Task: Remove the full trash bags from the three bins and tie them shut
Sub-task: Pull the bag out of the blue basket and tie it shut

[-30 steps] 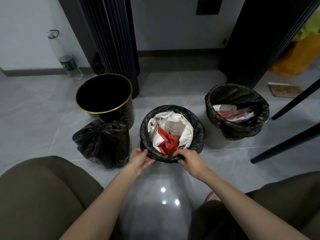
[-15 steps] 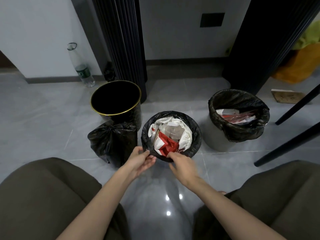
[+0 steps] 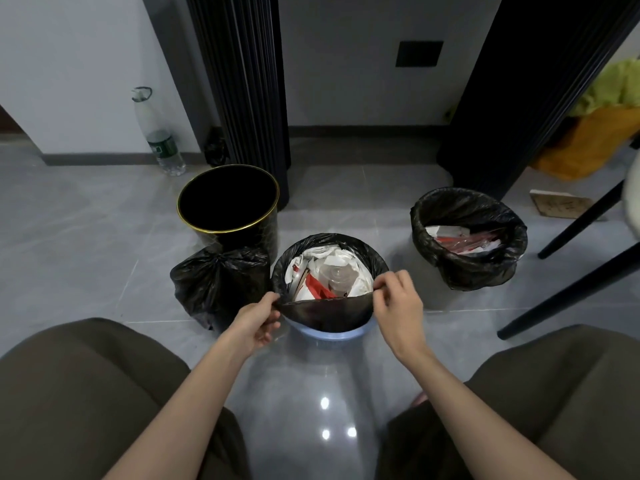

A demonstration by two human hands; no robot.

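Your left hand pinches the near-left edge of the black bag in the blue bin, and your right hand pinches its near-right edge. Between them the bag's near lip is lifted off the bin and pulled taut, baring the blue rim. White and red rubbish fills the bag. Just left of the blue bin sits a tied bag. A gold-rimmed bin stands behind-left of the blue bin. Well right of the blue bin, a third bag lines its own bin.
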